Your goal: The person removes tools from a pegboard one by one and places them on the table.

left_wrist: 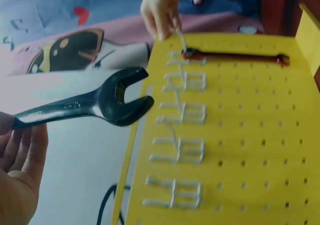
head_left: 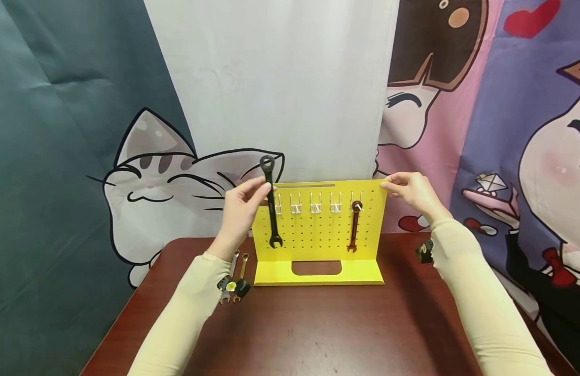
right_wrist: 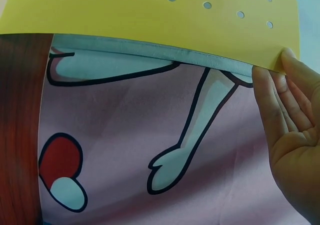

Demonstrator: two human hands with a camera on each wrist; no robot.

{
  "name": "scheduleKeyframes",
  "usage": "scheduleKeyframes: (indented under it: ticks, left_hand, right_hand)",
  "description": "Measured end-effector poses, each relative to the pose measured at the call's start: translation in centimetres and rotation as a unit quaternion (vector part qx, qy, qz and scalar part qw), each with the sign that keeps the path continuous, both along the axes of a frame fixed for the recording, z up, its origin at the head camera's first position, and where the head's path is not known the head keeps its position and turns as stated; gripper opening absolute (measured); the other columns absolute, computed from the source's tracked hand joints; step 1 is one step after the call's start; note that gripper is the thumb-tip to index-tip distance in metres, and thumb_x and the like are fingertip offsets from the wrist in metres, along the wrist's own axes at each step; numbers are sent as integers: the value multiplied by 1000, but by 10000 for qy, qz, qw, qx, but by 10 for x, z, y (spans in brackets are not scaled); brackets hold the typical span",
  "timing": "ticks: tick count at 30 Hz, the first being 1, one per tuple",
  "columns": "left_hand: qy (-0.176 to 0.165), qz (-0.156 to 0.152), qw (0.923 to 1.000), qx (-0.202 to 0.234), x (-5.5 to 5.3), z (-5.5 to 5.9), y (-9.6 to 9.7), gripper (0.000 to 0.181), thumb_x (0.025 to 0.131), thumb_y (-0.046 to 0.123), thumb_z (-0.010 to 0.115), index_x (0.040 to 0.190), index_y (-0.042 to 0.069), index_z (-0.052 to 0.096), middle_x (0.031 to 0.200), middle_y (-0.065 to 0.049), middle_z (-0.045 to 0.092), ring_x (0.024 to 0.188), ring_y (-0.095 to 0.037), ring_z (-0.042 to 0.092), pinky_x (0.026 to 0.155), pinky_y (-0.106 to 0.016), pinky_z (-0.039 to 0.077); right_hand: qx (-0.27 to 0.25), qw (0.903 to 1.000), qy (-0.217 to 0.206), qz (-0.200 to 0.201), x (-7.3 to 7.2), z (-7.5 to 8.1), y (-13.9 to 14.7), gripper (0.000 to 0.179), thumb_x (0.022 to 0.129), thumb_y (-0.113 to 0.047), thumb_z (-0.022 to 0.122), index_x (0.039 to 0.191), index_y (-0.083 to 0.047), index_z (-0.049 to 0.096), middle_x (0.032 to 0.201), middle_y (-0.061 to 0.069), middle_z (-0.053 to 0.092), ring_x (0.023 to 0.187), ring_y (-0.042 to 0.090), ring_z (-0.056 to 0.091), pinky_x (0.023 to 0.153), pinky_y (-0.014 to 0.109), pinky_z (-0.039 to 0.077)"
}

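Note:
Between thumb and fingers, my left hand (head_left: 243, 209) pinches a black combination wrench (head_left: 273, 214), ring end up and open end down, in front of the left part of a yellow pegboard (head_left: 318, 250). In the left wrist view the wrench's open jaw (left_wrist: 120, 97) stands apart from the board. My right hand (head_left: 414, 193) pinches the board's upper right corner, as the right wrist view also shows. A reddish wrench (head_left: 354, 230) hangs by its ring from the rightmost hook. Several white hooks (head_left: 315, 203) to its left carry nothing.
The board stands on a reddish-brown table (head_left: 318, 329). A silver wrench (head_left: 234, 263) and a brass-coloured wrench (head_left: 244, 265) lie left of it, partly hidden by the left wrist's camera. A cartoon-printed curtain (head_left: 290, 89) hangs behind. A black cable (left_wrist: 106, 205) shows behind the board.

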State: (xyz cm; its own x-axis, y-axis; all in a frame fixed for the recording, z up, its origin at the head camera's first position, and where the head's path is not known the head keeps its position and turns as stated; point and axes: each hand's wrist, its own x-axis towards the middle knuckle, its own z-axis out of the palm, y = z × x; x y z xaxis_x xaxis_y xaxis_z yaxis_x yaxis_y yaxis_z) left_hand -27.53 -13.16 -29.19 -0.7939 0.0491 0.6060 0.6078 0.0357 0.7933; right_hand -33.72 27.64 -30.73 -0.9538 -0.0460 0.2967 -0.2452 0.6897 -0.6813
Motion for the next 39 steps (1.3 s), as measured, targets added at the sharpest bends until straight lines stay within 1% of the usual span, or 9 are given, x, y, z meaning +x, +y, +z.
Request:
scheduleKeyframes:
  ticks: [4, 9, 17, 20, 25, 27, 33, 35, 39]
  left_hand:
    - [-208, 286, 9994, -26, 0, 4, -25, 31, 99, 14, 67, 123, -6, 68, 103, -19, 74, 89, -23, 72, 77, -31, 60]
    - [-321, 561, 9979, -30, -3, 8, -57, 34, 99, 13, 66, 125, -9, 65, 95, 0, 76, 85, -13, 71, 76, -26, 59]
    - [-638, 929, 9934, -212, -11, 6, -102, 39, 100, 13, 65, 131, -11, 61, 91, 10, 74, 84, -4, 69, 74, -20, 58]
    - [-774, 1149, 9891, -494, -15, 0, -115, 40, 100, 14, 64, 132, -10, 60, 100, 4, 73, 85, -1, 67, 74, -18, 57]
    - [-943, 1318, 9819, -977, -24, -13, -130, 40, 102, 15, 61, 135, -8, 59, 121, -22, 67, 89, 5, 64, 75, -17, 57]
    - [-1017, 1328, 9797, -1108, -28, -19, -136, 40, 102, 15, 60, 135, -8, 58, 122, -28, 65, 89, 7, 63, 75, -17, 57]
    - [-1427, 1316, 9701, -1455, -39, -40, -155, 40, 103, 12, 57, 135, -11, 57, 104, -7, 74, 85, 7, 62, 72, -17, 57]
    - [-1597, 1287, 9657, -1596, -43, -48, -160, 40, 104, 12, 55, 136, -11, 55, 108, -11, 73, 86, 8, 61, 72, -17, 56]
    - [-1845, 1262, 9571, -1844, -49, -66, -169, 40, 104, 10, 54, 137, -12, 54, 124, -32, 62, 83, 8, 59, 74, -19, 57]
  right_hand:
    - [55, 10000, -25, 50, -1, 0, -2, 45, 95, -43, 70, 117, -4, 71, 104, 16, 75, 94, 33, 73, 91, 47, 51]
    - [59, 10000, 3, 53, -1, 1, -4, 43, 95, -42, 70, 116, -5, 71, 103, 16, 75, 96, 36, 72, 90, 47, 51]
    - [60, 10000, -25, 37, 0, 1, -4, 45, 94, -44, 70, 117, -5, 71, 103, 16, 75, 97, 37, 71, 90, 46, 51]
    - [44, 10000, -31, 37, 0, 0, -3, 46, 94, -44, 70, 118, -5, 71, 104, 16, 75, 97, 35, 72, 91, 46, 52]
    - [35, 10000, 32, -25, -2, 0, 0, 45, 94, -43, 71, 117, -4, 71, 105, 16, 75, 95, 34, 73, 87, 39, 54]
    - [40, 10000, 41, -29, -2, 1, 1, 45, 94, -42, 71, 117, -4, 71, 105, 16, 75, 95, 34, 73, 84, 34, 53]
    - [62, 10000, 19, -44, -2, 2, 1, 46, 93, -44, 71, 116, -5, 72, 104, 15, 75, 90, 26, 74, 80, 28, 52]
    - [70, 10000, 29, -56, -1, 2, 1, 45, 93, -44, 71, 116, -5, 72, 103, 15, 75, 87, 22, 74, 79, 27, 52]
    - [54, 10000, 45, -44, -1, 2, 1, 45, 93, -44, 71, 116, -5, 72, 103, 15, 75, 86, 21, 74, 83, 34, 54]
